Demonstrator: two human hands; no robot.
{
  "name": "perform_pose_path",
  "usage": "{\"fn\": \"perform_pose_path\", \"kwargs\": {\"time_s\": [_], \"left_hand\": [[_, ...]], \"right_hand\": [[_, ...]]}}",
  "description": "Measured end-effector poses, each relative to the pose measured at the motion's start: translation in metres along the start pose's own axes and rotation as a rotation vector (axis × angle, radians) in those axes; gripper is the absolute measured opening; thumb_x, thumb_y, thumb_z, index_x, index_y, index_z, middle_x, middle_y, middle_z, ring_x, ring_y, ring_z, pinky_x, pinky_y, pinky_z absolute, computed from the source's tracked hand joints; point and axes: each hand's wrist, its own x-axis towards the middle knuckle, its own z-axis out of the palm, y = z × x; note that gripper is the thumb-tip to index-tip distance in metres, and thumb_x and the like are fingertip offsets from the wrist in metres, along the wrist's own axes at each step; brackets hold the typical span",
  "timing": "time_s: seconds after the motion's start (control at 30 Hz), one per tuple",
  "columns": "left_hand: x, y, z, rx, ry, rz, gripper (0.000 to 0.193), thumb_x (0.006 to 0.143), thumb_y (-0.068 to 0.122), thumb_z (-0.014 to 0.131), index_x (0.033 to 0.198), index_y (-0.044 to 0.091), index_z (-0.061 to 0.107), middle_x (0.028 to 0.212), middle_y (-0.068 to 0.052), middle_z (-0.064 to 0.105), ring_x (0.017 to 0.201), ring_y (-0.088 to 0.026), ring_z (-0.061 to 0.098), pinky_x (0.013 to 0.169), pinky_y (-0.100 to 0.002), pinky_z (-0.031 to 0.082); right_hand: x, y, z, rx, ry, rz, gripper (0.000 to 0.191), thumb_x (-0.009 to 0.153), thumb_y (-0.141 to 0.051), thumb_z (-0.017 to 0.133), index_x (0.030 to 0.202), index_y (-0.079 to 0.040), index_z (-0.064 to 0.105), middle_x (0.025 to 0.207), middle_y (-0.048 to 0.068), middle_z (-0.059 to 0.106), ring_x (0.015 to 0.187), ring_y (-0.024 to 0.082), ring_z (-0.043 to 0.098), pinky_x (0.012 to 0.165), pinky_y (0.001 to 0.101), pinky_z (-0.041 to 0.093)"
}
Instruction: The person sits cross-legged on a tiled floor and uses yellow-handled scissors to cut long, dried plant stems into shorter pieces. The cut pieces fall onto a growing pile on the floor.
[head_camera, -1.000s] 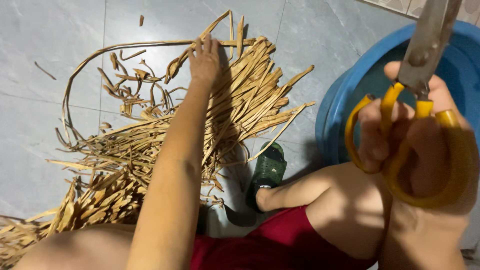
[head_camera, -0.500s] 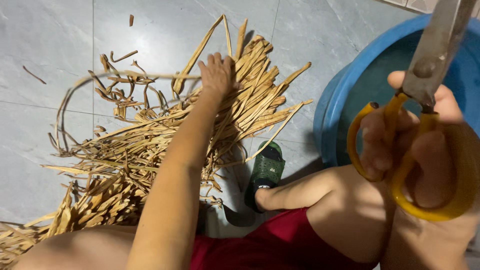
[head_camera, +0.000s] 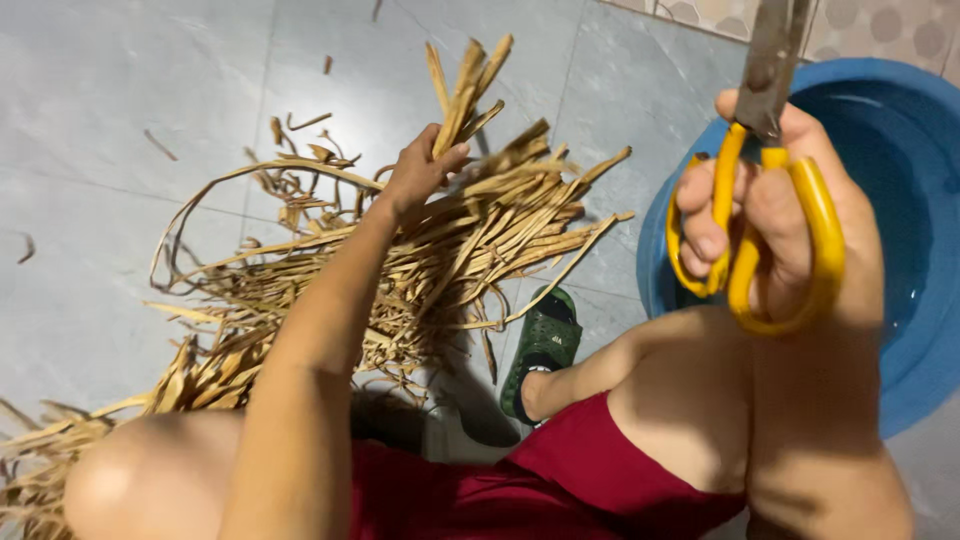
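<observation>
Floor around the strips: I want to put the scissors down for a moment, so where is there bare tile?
Bare tile lies at the upper left, beyond the strips, with only a few scraps. A narrow patch sits between the strips and the basin, above the sandal. The middle and lower left are crowded with strips, where the left hand grips a bunch. The right hand holds the scissors.

Probably a home floor, grey tiles (head_camera: 120, 150), blue plastic basin (head_camera: 900, 330), dried strips (head_camera: 480, 240)
</observation>
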Motion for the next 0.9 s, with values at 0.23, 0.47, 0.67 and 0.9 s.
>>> {"fn": "perform_pose_path", "kwargs": {"time_s": [0.23, 0.47, 0.67, 0.9], "left_hand": [[-0.051, 0.047, -0.055, -0.086, -0.046, 0.117, 0.032, 0.096, 0.035, 0.07, 0.109, 0.005, 0.07, 0.095, -0.003, 0.076, 0.086, -0.013, 0.071, 0.077, -0.027, 0.059], [-0.113, 0.118, -0.112, -0.29, 0.086, 0.361, 0.028, 0.101, 0.032, 0.07, 0.11, 0.006, 0.071, 0.109, -0.006, 0.076, 0.094, -0.016, 0.075, 0.08, -0.032, 0.06], [-0.193, 0.166, -0.107, -0.437, 0.324, 0.544, 0.037, 0.099, 0.036, 0.074, 0.114, 0.003, 0.07, 0.109, -0.01, 0.073, 0.091, -0.019, 0.074, 0.082, -0.035, 0.062], [-0.229, 0.157, -0.07, -0.633, 0.403, 0.422, 0.042, 0.095, 0.04, 0.071, 0.108, 0.001, 0.063, 0.1, -0.01, 0.071, 0.078, -0.02, 0.071, 0.07, -0.036, 0.065]], "right_hand": [[-0.009, 0.018, 0.012, 0.041, -0.124, -0.073, 0.045, 0.115, -0.019, 0.063, 0.151, 0.001, 0.046, 0.103, 0.015, 0.064, 0.076, 0.013, 0.058, 0.066, 0.0261, 0.049], [-0.013, 0.035, 0.032, 0.032, -0.213, -0.072, 0.048, 0.11, -0.026, 0.066, 0.149, -0.003, 0.049, 0.102, 0.01, 0.065, 0.075, 0.01, 0.058, 0.062, 0.0247, 0.049], [-0.006, 0.078, 0.054, 0.024, -0.267, -0.027, 0.051, 0.103, -0.024, 0.069, 0.147, -0.006, 0.049, 0.096, 0.005, 0.065, 0.07, 0.008, 0.059, 0.058, 0.022, 0.049], [0.002, 0.15, 0.087, 0.06, -0.175, -0.043, 0.061, 0.097, -0.014, 0.072, 0.147, -0.007, 0.039, 0.097, 0.005, 0.07, 0.07, 0.01, 0.064, 0.057, 0.0227, 0.053]]}}
